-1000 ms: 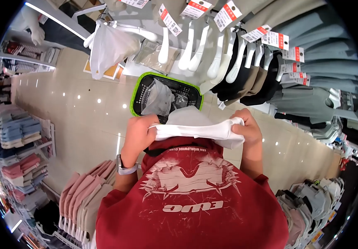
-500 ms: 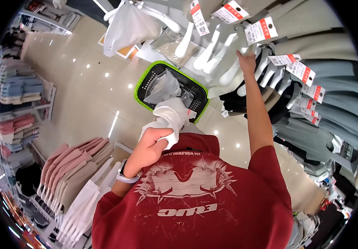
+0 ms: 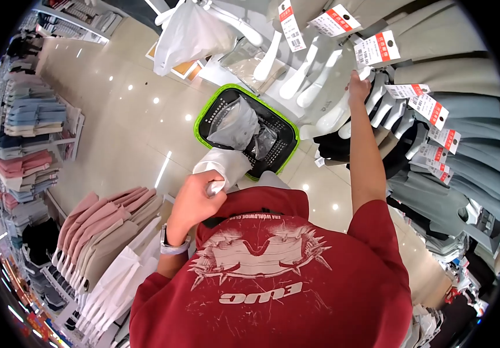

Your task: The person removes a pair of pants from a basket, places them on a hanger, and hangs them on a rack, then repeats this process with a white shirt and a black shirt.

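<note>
My left hand (image 3: 195, 200), with a watch on its wrist, is closed around a bunched white garment (image 3: 229, 164) in front of my chest. The garment hangs over the near edge of a black basket (image 3: 273, 129) with a bright green rim. Inside the basket lie a grey item in clear plastic (image 3: 235, 124) and a smaller dark packet (image 3: 264, 142). Up at the clothes rack, my right hand (image 3: 358, 89) has its fingers curled on a white hanger (image 3: 336, 118). Tagged grey-green garments (image 3: 430, 35) hang just beyond it.
A white plastic bag (image 3: 189, 37) hangs at the upper middle, above a shelf with a clear packet (image 3: 253, 66). Pink, beige and white garments (image 3: 96, 232) hang at lower left. Folded clothes (image 3: 32, 119) line the far left. Shiny tiled floor (image 3: 128, 116) lies between.
My left hand has turned and shifted left and slightly down, and the white garment now hangs lower. My right hand has moved slightly right and down along the hangers.
</note>
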`<state>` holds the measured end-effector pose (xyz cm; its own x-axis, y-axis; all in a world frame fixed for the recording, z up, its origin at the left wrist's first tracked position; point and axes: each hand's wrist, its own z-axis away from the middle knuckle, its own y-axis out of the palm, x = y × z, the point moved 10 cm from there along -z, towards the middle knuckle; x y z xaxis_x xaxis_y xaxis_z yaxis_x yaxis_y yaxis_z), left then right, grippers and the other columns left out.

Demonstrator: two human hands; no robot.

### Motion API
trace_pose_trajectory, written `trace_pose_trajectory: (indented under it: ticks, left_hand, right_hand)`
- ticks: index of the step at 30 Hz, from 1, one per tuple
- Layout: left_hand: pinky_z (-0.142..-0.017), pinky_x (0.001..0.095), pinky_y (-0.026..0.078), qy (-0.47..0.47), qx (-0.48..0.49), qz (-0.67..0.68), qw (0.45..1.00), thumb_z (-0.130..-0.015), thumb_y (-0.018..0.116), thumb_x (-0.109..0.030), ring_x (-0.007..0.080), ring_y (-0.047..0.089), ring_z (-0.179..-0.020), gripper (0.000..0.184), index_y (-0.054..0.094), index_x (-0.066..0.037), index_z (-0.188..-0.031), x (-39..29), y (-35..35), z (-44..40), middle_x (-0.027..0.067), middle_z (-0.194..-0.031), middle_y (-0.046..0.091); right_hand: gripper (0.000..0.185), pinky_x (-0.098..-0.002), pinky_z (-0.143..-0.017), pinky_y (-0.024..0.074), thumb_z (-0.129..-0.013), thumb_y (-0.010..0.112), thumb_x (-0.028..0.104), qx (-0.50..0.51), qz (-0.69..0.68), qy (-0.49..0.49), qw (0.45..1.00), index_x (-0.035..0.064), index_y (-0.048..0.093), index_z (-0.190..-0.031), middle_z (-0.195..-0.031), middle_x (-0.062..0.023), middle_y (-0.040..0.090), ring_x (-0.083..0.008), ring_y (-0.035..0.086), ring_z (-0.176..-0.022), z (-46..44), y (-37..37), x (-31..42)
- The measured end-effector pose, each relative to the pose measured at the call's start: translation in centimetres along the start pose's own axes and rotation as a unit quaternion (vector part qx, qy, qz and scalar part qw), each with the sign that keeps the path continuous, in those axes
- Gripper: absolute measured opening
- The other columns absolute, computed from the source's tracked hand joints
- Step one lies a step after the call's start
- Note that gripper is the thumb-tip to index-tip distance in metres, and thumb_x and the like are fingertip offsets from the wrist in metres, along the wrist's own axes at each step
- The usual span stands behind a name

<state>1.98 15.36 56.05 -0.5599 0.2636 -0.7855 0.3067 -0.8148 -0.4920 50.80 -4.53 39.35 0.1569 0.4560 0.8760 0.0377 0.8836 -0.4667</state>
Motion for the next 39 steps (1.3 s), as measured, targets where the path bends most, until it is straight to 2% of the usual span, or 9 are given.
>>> trace_pose_trajectory:
  ticks: [8, 10, 11, 13, 19, 23, 28, 32, 39]
  left_hand:
    - [-0.061, 0.0335, 0.046, 0.064, 0.014, 0.02, 0.998, -0.07, 0.058, -0.005, 0.0312, 0.059, -0.061, 0.018, 0.062, 0.004, -0.085, -0.8, -0.3, -2.1, 0.0204, -0.068, 0.059]
    - [-0.054, 0.0263, 0.041, 0.108, -0.011, 0.04, 0.993, -0.074, 0.061, -0.003, 0.0101, 0.051, -0.059, 0.015, 0.062, 0.006, -0.086, -0.8, -0.7, -2.7, 0.0089, -0.065, 0.059]
    - [-0.054, 0.0263, 0.041, 0.115, -0.004, 0.04, 0.993, -0.074, 0.061, -0.003, 0.0101, 0.051, -0.059, 0.015, 0.062, 0.006, -0.086, -1.2, -0.7, -3.0, 0.0089, -0.065, 0.059]
    - [-0.06, 0.0331, 0.046, 0.091, -0.012, 0.024, 0.996, -0.073, 0.06, -0.007, 0.0321, 0.06, -0.061, 0.017, 0.062, 0.004, -0.086, -1.3, -1.0, -3.8, 0.0207, -0.069, 0.06]
    - [-0.056, 0.0347, 0.045, 0.124, -0.016, -0.045, 0.991, -0.076, 0.063, -0.012, 0.0356, 0.06, -0.061, 0.016, 0.063, 0.003, -0.083, -2.7, -1.5, -5.0, 0.0207, -0.068, 0.06]
    - [-0.054, 0.0349, 0.044, 0.144, 0.02, -0.063, 0.987, -0.078, 0.062, -0.013, 0.0353, 0.059, -0.059, 0.016, 0.063, 0.003, -0.08, -3.0, -0.7, -5.5, 0.0207, -0.066, 0.058]
    - [-0.046, 0.0347, 0.037, 0.193, -0.02, -0.071, 0.978, -0.085, 0.058, -0.014, 0.0298, 0.046, -0.045, 0.019, 0.063, 0.003, -0.08, -4.4, -1.8, -5.2, 0.0208, -0.058, 0.053]
    - [-0.05, 0.0262, 0.036, 0.137, -0.095, -0.021, 0.986, -0.092, 0.054, -0.018, 0.0072, 0.04, -0.057, 0.025, 0.063, 0.005, -0.09, -3.8, -3.8, -4.4, 0.0057, -0.058, 0.052]
    - [-0.06, 0.0226, 0.039, 0.166, -0.192, 0.144, 0.956, -0.095, 0.051, -0.019, 0.0065, 0.047, -0.069, 0.031, 0.064, 0.009, -0.092, -2.6, -6.0, -3.2, 0.002, -0.072, 0.059]
  right_hand:
    - [0.017, -0.0288, -0.037, 0.0374, -0.08, 0.057, 0.01, 0.064, -0.105, -0.019, 0.992, -0.0042, 0.051, -0.085, -0.061, -0.0069, 0.053, -0.014, 0.048, -0.04, 8.2, -4.5, -1.1]
    - [0.026, -0.0279, -0.039, 0.0403, -0.079, 0.062, 0.015, 0.042, -0.063, -0.034, 0.997, -0.0034, 0.053, -0.096, -0.057, -0.0067, 0.054, -0.0137, 0.051, -0.042, 10.7, -6.5, -3.3]
    - [0.025, -0.0283, -0.039, 0.0402, -0.08, 0.062, 0.015, 0.046, -0.066, -0.02, 0.997, -0.0032, 0.054, -0.096, -0.057, -0.0061, 0.054, -0.0135, 0.051, -0.042, 12.8, -7.6, -3.9]
    - [0.023, -0.0282, -0.04, 0.0393, -0.081, 0.062, 0.016, 0.052, -0.078, 0.012, 0.995, -0.0026, 0.056, -0.093, -0.058, -0.0051, 0.054, -0.0125, 0.05, -0.041, 18.1, -10.1, -3.9]
    - [0.021, -0.0241, -0.041, 0.0349, -0.082, 0.064, 0.02, 0.026, 0.009, 0.04, 0.999, -0.0001, 0.06, -0.082, -0.055, -0.0018, 0.053, -0.0069, 0.045, -0.043, 27.7, -18.4, -5.2]
    - [0.023, -0.0234, -0.041, 0.0355, -0.081, 0.067, 0.02, 0.191, -0.032, 0.032, 0.981, -0.0019, 0.061, -0.083, -0.055, -0.001, 0.053, -0.0069, 0.047, -0.045, 30.8, -19.2, -3.8]
    - [0.018, -0.023, -0.042, 0.0368, -0.077, 0.069, 0.012, 0.263, -0.124, -0.038, 0.956, -0.0022, 0.061, -0.082, -0.059, -0.0024, 0.055, -0.0077, 0.05, -0.049, 32.6, -19.7, 1.1]
    - [0.032, -0.0256, -0.049, 0.0416, -0.068, 0.074, 0.017, 0.313, -0.065, -0.147, 0.936, -0.0061, 0.062, -0.088, -0.063, -0.0056, 0.058, -0.0107, 0.052, -0.054, 32.2, -19.2, 4.2]
    - [0.042, -0.0262, -0.056, 0.0458, -0.065, 0.076, 0.019, 0.295, -0.072, -0.258, 0.917, -0.0068, 0.064, -0.096, -0.069, -0.0088, 0.062, -0.0137, 0.055, -0.057, 32.8, -17.1, 8.1]
